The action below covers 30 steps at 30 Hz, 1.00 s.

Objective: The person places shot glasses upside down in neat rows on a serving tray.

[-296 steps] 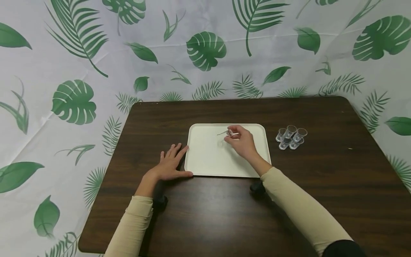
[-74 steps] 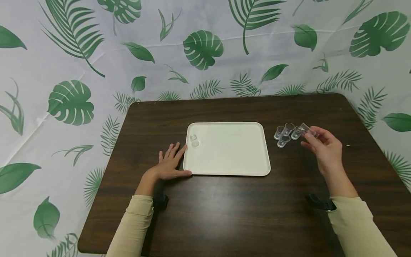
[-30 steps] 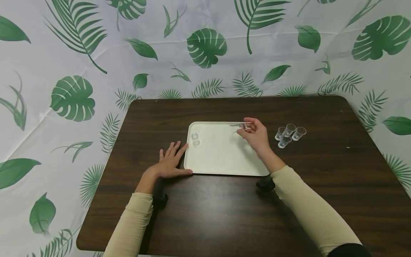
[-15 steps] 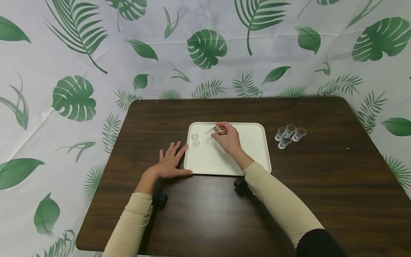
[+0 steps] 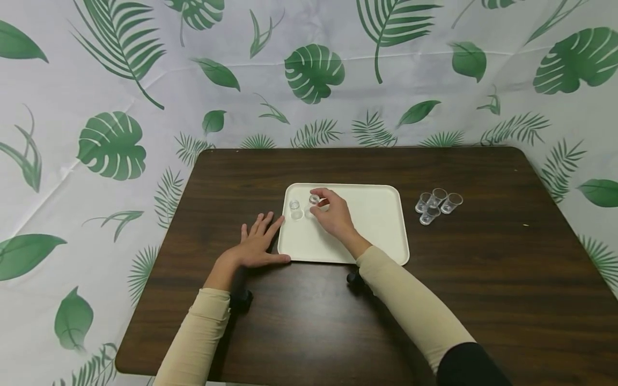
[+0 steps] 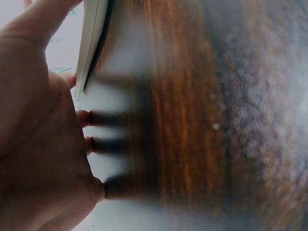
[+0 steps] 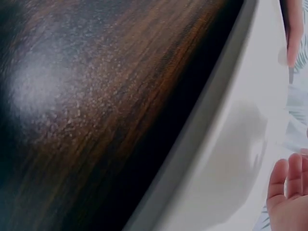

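A small clear shot glass is pinched between the thumb and fingers of my right hand, over the back left part of the white tray. It seems to have its narrow end up, its lower part standing on or just above the tray. Beside it to the left, apart from it, another shot glass stands on the tray, narrow end up. My left hand lies with spread fingers at the tray's left edge, thumb and forefinger touching the rim. In the right wrist view only some right fingers show; the glass is hidden.
Several more shot glasses stand in a cluster, wide rims up, right of the tray on the dark wooden table. A leaf-print cloth hangs behind the table.
A first glass was set on the tray's left. My right hand then took another from the cluster, carried it left over the tray and turned it more upright. The left hand stays put.
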{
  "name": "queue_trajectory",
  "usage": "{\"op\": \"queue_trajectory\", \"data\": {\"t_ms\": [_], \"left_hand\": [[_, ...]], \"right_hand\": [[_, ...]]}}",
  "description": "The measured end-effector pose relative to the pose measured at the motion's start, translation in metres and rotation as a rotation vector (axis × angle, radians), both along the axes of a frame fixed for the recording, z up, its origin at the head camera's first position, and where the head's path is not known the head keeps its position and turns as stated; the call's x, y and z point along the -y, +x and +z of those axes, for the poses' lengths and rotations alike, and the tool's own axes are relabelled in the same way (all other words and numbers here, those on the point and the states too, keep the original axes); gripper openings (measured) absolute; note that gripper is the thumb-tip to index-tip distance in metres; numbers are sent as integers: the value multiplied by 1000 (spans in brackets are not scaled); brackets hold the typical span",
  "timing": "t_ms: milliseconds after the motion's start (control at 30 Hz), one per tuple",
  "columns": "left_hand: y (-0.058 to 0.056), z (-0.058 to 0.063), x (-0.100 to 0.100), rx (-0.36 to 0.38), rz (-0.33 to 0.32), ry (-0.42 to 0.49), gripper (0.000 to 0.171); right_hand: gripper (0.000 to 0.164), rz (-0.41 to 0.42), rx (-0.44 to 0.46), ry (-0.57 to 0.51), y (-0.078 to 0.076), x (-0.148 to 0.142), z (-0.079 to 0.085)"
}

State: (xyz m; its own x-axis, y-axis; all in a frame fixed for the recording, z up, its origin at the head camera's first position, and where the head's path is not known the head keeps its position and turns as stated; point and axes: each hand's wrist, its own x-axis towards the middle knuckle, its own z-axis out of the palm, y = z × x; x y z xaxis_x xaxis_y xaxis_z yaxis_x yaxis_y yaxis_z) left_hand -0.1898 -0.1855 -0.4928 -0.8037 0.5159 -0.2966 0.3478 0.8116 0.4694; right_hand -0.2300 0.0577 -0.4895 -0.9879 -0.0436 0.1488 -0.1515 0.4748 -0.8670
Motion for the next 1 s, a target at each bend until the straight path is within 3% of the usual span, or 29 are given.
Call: {"op": "queue_trajectory", "data": {"t_ms": [433, 1000], "left_hand": [[-1, -2, -1, -1, 1, -1, 106], [-1, -3, 0, -6, 3, -9, 105]], "right_hand": [[41, 40, -44, 81, 3, 4, -6], [39, 70, -50, 94, 4, 7, -11]]}}
